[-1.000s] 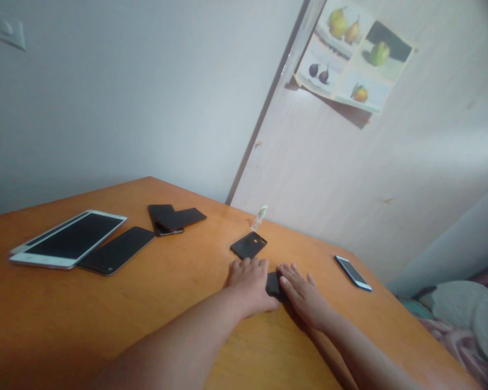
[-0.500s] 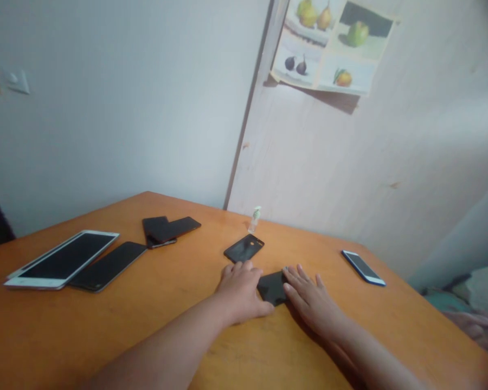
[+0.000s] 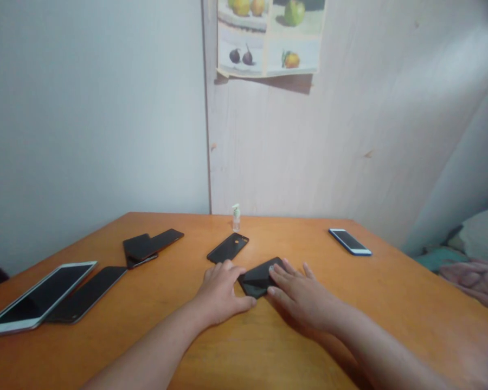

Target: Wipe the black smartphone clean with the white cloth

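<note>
A glossy black smartphone [image 3: 257,279] lies at a slant on the orange-brown table between my hands. My left hand [image 3: 223,292] grips its left end, the thumb at the near corner and the fingers at the far side. Stretched out over the phone's right part is my right hand [image 3: 303,292], with its fingers slightly spread and the fingertips on the surface. A small pale round spot shows beside those fingertips. Just beyond my left hand lies a black phone case [image 3: 228,248] with a round hole near its far end.
A small clear pump bottle [image 3: 236,218] stands behind the case. To the left lie a white tablet [image 3: 40,298], a dark phone [image 3: 90,295] against it, and two crossed dark phones [image 3: 156,245]. A blue-edged phone [image 3: 350,241] rests at the right. Fruit pictures [image 3: 270,38] hang on the wall.
My view has turned and levelled, so the scene sits differently in the picture. The smartphone appears rotated and shows more of its surface; both hands stay at it.
</note>
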`<state>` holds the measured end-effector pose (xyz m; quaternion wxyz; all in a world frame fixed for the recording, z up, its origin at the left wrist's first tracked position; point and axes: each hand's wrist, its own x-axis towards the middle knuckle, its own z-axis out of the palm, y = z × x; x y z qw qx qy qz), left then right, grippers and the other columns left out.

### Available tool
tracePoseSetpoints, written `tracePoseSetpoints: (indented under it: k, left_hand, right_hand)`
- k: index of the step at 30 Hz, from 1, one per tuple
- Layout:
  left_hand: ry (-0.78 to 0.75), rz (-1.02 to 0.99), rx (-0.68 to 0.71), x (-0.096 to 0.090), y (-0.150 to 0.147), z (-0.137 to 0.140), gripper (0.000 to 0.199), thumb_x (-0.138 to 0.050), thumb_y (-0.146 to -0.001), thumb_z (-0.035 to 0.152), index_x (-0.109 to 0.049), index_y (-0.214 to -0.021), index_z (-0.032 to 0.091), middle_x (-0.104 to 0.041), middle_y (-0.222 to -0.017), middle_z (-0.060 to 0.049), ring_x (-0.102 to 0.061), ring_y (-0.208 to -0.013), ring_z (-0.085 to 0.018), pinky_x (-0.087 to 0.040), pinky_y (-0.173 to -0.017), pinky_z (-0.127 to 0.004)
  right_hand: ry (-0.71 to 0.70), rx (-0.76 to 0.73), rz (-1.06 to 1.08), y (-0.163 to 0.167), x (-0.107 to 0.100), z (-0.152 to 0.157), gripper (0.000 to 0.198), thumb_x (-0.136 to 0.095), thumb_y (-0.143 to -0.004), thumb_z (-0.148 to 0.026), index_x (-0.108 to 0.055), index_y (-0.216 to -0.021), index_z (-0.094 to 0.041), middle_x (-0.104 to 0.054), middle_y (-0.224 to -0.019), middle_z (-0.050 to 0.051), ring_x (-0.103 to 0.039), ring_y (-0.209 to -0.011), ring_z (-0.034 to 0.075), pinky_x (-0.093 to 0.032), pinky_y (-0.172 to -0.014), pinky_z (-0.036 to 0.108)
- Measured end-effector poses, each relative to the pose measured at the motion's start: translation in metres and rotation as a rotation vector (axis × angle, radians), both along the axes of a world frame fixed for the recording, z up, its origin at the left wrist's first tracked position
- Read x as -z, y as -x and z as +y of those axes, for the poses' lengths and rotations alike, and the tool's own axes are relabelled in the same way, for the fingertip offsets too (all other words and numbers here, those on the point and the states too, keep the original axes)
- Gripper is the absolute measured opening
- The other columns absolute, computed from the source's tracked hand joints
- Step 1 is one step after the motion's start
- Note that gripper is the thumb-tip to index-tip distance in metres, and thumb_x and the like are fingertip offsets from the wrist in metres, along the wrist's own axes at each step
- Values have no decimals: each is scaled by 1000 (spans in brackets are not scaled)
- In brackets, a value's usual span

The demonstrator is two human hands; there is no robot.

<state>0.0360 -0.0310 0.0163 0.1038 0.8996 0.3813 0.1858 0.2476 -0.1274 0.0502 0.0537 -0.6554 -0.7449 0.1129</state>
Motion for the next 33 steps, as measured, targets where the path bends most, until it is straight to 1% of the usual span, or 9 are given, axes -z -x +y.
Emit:
tracePoseSetpoints:
  k: [3,5,12,14,18,20,27,29,33]
  left_hand:
    - [-5,5,9,1,0,1,57,-68,-68,57,-61,-117,29,-59,-107,-6,-55,-103,-29,-43,-85,-37]
    - [-8,7,12,1,0,2,56,-68,-69,56,-61,-118,29,-59,-107,-6,-55,-103,-28,-43,-85,-37]
    - [4,26,27,0,1,2,59,-67,-70,59,-60,-121,30,-59,-109,-6,-55,-105,-28,-42,-85,-36]
    - [-4,28,33,0,1,3,57,-67,-70,58,-60,-120,30,-58,-109,-5,-54,-105,-28,-42,-85,-35]
    - [-30,33,34,2,1,5,56,-67,-71,57,-60,-119,28,-58,-107,-6,-55,-103,-27,-42,-84,-35]
    - [-38,34,37,3,1,6,55,-66,-73,56,-60,-120,28,-58,-106,-6,-55,-102,-26,-42,-83,-34]
    - [-34,24,49,3,1,7,56,-67,-72,56,-59,-120,27,-58,-105,-5,-55,-100,-26,-42,-84,-35]
    - [-31,24,44,3,1,7,55,-67,-73,56,-60,-119,28,-58,-105,-5,-55,-100,-26,-43,-84,-35]
    - [-23,20,41,3,1,7,53,-67,-73,55,-60,-118,27,-59,-105,-5,-55,-101,-26,-42,-86,-36]
  right_hand:
    - [7,-224,113,20,-5,-15,63,-25,-96,-57,-32,-149,-22,-32,-153,10,-16,-144,32,-6,-113,62]
    - [20,-276,156,21,-7,-18,61,-25,-97,-56,-32,-149,-25,-34,-152,9,-19,-144,32,-6,-114,60]
    - [-11,63,4,-23,-7,3,56,-31,-96,-51,-48,-139,-18,-44,-145,16,-25,-140,38,-12,-107,69]
    - [-39,32,2,-16,-7,-2,60,-33,-95,-52,-47,-140,-15,-43,-145,18,-24,-141,38,-13,-108,68]
    - [-65,-210,86,18,-5,-20,66,-35,-94,-53,-38,-146,-13,-36,-150,18,-20,-143,34,-10,-112,61]
    - [-62,-260,119,23,-4,-23,65,-34,-94,-53,-37,-146,-15,-36,-150,16,-20,-143,33,-10,-113,60]
    - [-95,103,-46,-14,-2,0,61,-33,-94,-50,-52,-134,-8,-47,-141,23,-25,-140,40,-9,-107,70]
    - [-110,79,-40,-7,0,-2,61,-35,-93,-49,-51,-134,-8,-45,-142,24,-24,-141,39,-9,-108,68]
    - [-112,-161,66,19,2,-16,66,-36,-93,-52,-42,-142,-9,-39,-147,20,-22,-142,34,-13,-113,59]
